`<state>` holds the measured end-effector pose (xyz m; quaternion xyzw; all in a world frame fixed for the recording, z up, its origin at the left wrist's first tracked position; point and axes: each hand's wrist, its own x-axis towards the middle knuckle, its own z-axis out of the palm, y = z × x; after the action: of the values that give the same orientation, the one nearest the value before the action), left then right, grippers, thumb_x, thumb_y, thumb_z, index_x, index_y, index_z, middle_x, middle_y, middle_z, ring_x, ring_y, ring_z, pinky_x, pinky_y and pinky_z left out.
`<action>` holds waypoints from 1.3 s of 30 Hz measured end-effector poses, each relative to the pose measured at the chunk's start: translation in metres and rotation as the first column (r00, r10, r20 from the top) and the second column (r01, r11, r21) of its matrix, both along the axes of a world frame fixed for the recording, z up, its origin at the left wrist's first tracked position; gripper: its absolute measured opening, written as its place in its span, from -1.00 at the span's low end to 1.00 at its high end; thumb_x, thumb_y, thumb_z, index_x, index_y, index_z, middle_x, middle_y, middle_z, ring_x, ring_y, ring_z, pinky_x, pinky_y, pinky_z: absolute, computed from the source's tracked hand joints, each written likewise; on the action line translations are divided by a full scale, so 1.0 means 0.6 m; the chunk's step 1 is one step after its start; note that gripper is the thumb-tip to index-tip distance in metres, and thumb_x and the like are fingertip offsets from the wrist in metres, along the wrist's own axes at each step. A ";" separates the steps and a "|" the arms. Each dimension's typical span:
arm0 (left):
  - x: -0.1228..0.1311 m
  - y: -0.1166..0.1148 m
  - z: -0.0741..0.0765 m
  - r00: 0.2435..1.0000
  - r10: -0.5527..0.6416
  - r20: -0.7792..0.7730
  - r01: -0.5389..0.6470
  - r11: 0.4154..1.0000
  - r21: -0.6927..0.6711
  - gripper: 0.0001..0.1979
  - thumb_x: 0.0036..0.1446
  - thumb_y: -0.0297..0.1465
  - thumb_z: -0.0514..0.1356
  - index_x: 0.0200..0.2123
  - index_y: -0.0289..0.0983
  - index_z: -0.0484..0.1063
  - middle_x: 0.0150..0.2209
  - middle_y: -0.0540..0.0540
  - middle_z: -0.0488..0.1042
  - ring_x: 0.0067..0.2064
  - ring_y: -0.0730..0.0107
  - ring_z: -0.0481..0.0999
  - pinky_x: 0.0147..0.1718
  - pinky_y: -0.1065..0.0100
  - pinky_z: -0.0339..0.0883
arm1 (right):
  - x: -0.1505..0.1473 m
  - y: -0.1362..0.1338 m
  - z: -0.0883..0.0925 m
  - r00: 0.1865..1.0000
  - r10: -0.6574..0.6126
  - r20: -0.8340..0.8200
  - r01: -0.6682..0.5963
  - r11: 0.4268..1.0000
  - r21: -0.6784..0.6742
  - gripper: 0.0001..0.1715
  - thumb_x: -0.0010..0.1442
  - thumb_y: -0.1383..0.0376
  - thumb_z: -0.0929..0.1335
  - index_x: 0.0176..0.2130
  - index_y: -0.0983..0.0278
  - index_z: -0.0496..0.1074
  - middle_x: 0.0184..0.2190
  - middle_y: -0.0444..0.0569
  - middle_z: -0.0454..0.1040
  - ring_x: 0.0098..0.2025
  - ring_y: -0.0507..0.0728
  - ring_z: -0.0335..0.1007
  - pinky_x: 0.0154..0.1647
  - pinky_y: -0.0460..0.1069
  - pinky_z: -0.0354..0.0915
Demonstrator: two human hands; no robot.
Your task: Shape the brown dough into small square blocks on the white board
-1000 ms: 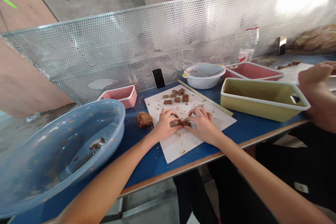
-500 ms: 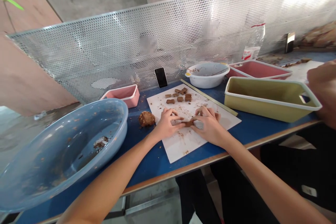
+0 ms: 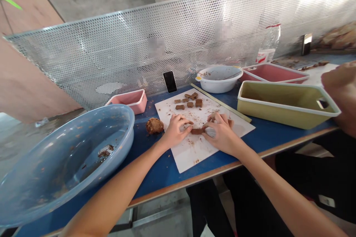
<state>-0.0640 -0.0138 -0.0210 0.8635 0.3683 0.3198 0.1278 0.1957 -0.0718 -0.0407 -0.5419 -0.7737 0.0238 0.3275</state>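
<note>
A small brown clay bar (image 3: 197,131) lies on the white board (image 3: 182,157) between my two hands. My right hand (image 3: 218,129) pinches its right end between thumb and fingers. At the bar's left end is my left hand (image 3: 178,129), its thumb and fingers apart, with the thumb tip close beside the clay. More clay shows partly behind my right fingers. Several short clay pieces (image 3: 190,104) sit farther back on the board among crumbs. A larger clay lump (image 3: 154,126) rests on the blue table, left of the board.
A big blue basin (image 3: 116,159) fills the left side. Behind stand a pink box (image 3: 141,106), a phone (image 3: 170,82) and a white bowl (image 3: 219,85). A pale strip (image 3: 222,103) borders the board. Green (image 3: 278,111) and red (image 3: 278,74) bins are right, near another person's arm (image 3: 340,92).
My left thumb and fingers have spread apart and come slightly off the clay bar, showing more of it. My right hand has stayed at its end.
</note>
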 end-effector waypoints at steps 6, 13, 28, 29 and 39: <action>0.000 -0.006 0.005 0.999 0.027 0.039 -0.025 0.999 -0.033 -0.75 0.57 -0.31 0.19 0.02 -0.19 0.69 -0.03 -0.19 0.60 0.13 0.00 0.48 0.29 -0.06 0.42 | 0.023 -0.026 0.027 0.978 0.108 0.178 -0.138 0.977 0.163 -0.60 0.54 0.22 0.34 0.19 0.09 0.71 0.22 0.21 0.45 0.26 0.44 0.32 0.22 0.36 0.28; 0.002 -0.009 0.011 0.999 0.054 0.009 -0.053 0.997 -0.049 -0.77 0.51 -0.39 0.20 0.01 -0.21 0.68 -0.02 -0.18 0.62 0.15 -0.02 0.49 0.30 -0.08 0.42 | 0.043 -0.031 0.030 0.932 0.225 0.285 -0.273 0.951 0.142 -0.55 0.55 0.27 0.33 0.22 0.02 0.73 0.31 0.19 0.44 0.28 0.48 0.27 0.20 0.41 0.30; 0.002 -0.011 0.014 0.999 0.054 0.004 -0.054 0.997 -0.051 -0.78 0.45 -0.48 0.23 0.00 -0.19 0.67 -0.05 -0.16 0.61 0.15 -0.02 0.50 0.26 -0.05 0.46 | 0.039 -0.031 0.034 0.946 0.216 0.241 -0.258 0.954 0.155 -0.60 0.51 0.29 0.38 0.13 0.01 0.78 0.27 0.16 0.47 0.29 0.48 0.29 0.21 0.40 0.28; 0.002 -0.010 0.014 0.999 0.054 0.007 -0.054 0.997 -0.051 -0.79 0.45 -0.48 0.23 0.00 -0.18 0.67 -0.05 -0.16 0.61 0.15 -0.02 0.50 0.26 -0.05 0.46 | 0.038 -0.032 0.034 0.952 0.195 0.236 -0.238 0.957 0.169 -0.61 0.52 0.27 0.38 0.14 0.00 0.78 0.27 0.16 0.46 0.29 0.48 0.29 0.21 0.40 0.28; 0.001 -0.009 0.010 0.998 0.059 0.022 -0.057 0.996 -0.075 -0.78 0.43 -0.45 0.22 0.01 -0.20 0.66 -0.03 -0.18 0.61 0.15 -0.03 0.49 0.29 -0.09 0.45 | 0.037 -0.032 0.030 0.958 0.162 0.238 -0.208 0.961 0.182 -0.61 0.57 0.24 0.34 0.06 0.05 0.80 0.32 0.17 0.46 0.33 0.54 0.23 0.18 0.44 0.31</action>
<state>-0.0631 -0.0191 -0.0151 0.8431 0.4034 0.3200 0.1551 0.2177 -0.0909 -0.0227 -0.4294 -0.8510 -0.0859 0.2898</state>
